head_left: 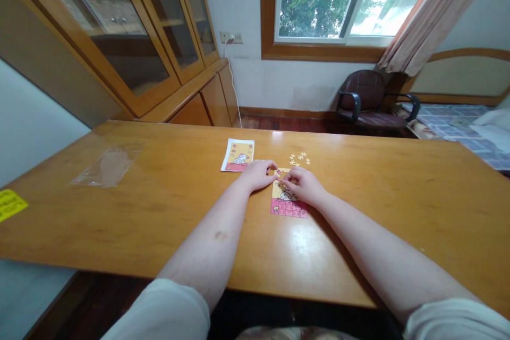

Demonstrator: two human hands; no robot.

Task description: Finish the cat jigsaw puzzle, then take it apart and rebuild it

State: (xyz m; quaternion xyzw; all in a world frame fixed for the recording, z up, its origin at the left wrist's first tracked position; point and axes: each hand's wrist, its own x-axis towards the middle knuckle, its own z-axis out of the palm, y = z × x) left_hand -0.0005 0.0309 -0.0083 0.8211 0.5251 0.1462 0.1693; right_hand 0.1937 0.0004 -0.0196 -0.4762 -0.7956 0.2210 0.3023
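Observation:
A partly assembled jigsaw puzzle [289, 209] lies flat on the wooden table, pink at the bottom and yellow above, with a white cartoon animal in the middle. My left hand [261, 174] rests at its upper left edge, thumb and index finger curled around the border there. From the right, my right hand [303, 185] reaches over the upper part, with thumb and fingertips pinched on a small puzzle piece. The fingers partly hide that piece and the puzzle's top. Just beyond my right hand, several loose puzzle pieces [301, 156] lie scattered, pale side showing.
A picture card [239, 159] with the same design lies left of the puzzle. Farther left on the table [179, 196] are a clear plastic bag [107, 167] and a yellow label [13, 204]. Behind stand a glass-door cabinet [167, 64] and an office chair [364, 95].

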